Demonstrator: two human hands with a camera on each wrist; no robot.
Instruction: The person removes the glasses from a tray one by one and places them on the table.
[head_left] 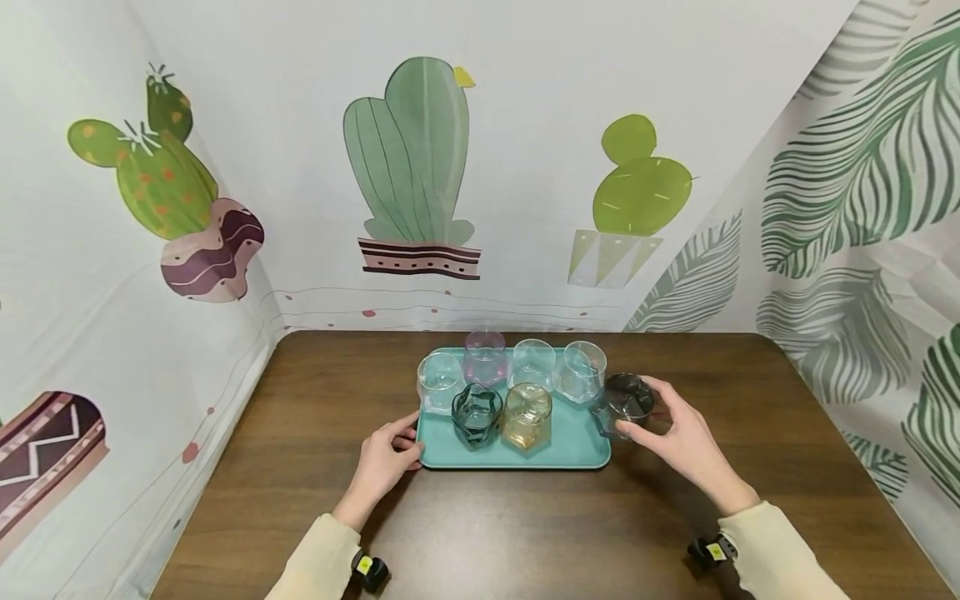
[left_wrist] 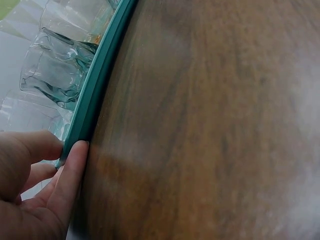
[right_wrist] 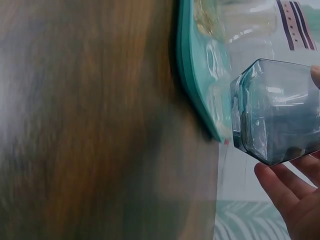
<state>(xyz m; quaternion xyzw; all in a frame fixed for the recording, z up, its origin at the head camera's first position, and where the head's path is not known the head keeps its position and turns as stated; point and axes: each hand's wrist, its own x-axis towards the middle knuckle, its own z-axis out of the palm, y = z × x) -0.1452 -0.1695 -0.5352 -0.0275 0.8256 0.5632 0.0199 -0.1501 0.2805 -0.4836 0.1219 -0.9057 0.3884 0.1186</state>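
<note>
My right hand (head_left: 686, 433) grips a smoky grey glass (head_left: 628, 398) from its right side, at the right edge of the teal tray (head_left: 450, 457). In the right wrist view the faceted base of that glass stands off the table, with fingers around its wall. At the tray's left front, my left hand (head_left: 386, 462) pinches the rim between thumb and fingers. On the tray, a dark teal wavy glass (head_left: 477, 417) and an amber glass (head_left: 527, 421) form the front row. Behind them stand a pink glass (head_left: 485, 358) and three clear glasses (head_left: 533, 362).
The brown wooden table (head_left: 495, 533) runs back to a white wall cloth (head_left: 525, 183) printed with cacti and leaves. Black wrist cameras (head_left: 370, 573) sit at both sleeves.
</note>
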